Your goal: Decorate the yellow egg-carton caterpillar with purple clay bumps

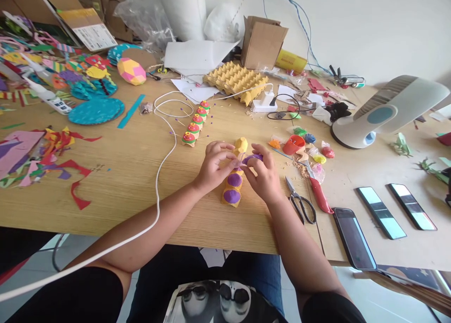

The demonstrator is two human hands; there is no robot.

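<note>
Head view: hands [217,167] [263,176] pinch purple clay [254,157], open tabletop [130,184] leftward (scissors [295,196] just right).

Bright, soft light spreads over the bench [190,224], with faint shadows. Pale glare crosses the phones [381,213] in front of the fan [387,108], which the wide lens stretches; far left of it, fine detail softens.
</note>
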